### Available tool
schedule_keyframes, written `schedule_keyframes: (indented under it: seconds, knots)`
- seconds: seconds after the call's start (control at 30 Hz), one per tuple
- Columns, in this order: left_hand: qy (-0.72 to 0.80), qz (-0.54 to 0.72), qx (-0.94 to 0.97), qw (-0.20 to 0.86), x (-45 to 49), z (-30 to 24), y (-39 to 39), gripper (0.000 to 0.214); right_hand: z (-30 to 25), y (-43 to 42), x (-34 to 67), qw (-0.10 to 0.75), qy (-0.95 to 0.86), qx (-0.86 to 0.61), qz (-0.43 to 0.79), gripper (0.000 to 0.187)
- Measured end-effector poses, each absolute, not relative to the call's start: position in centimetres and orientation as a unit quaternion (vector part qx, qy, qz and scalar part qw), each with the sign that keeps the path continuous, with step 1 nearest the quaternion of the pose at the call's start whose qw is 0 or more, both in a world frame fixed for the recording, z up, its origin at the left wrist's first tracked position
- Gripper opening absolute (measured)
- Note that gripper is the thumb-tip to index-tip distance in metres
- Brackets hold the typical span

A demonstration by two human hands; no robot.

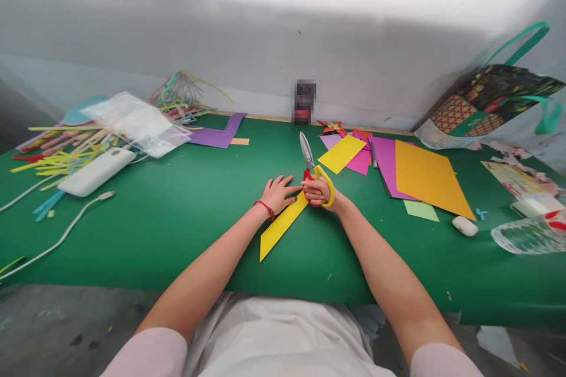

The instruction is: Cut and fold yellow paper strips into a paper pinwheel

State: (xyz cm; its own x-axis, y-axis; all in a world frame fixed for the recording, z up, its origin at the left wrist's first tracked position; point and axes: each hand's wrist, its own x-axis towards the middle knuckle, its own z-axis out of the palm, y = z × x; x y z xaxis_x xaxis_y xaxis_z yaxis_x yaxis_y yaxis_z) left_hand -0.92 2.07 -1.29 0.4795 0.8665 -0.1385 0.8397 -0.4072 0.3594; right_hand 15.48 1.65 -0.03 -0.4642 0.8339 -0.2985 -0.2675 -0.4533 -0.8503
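Observation:
My right hand is wrapped round the handles of a pair of scissors, one loop red and one yellow. Their metal blades point away from me, toward the wall, and look closed together. A long yellow paper strip with a slanted near end lies on the green table; its far end passes under my hands. My left hand, a red cord on its wrist, rests with spread fingers beside the strip's upper part, fingertips close to the scissors. Whether it presses on the strip is partly hidden.
At left lie a white power bank, a cable, a clear plastic bag and craft strips. Purple paper sits at the back. Rightward are yellow paper, orange paper, a white case, a bottle and a bag.

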Motion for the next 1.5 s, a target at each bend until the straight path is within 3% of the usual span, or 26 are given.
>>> schedule_keyframes:
  seconds: [0.13,0.77,0.93,1.17,1.5]
  knots:
    - [0.525,0.058,0.824,0.202,-0.8,-1.4,2.0,0.053,0.1,0.3,14.0,0.349,-0.393,-0.360,0.771,0.044]
    - [0.500,0.058,0.843,0.191,-1.1,-1.6,2.1,0.041,-0.9,-1.2,13.2,0.360,-0.358,-0.326,0.798,0.037]
    - [0.459,0.029,0.871,0.169,-1.1,-1.3,2.2,0.036,-0.9,0.5,15.7,0.406,-0.335,-0.322,0.787,0.044]
    - [0.520,0.049,0.848,0.094,-0.1,-1.2,2.1,0.040,-0.6,1.9,19.0,0.497,-0.288,-0.309,0.758,0.052]
    - [0.533,0.012,0.845,0.050,0.9,-1.8,1.9,0.047,-0.9,2.6,14.8,0.540,-0.274,-0.329,0.725,0.048]
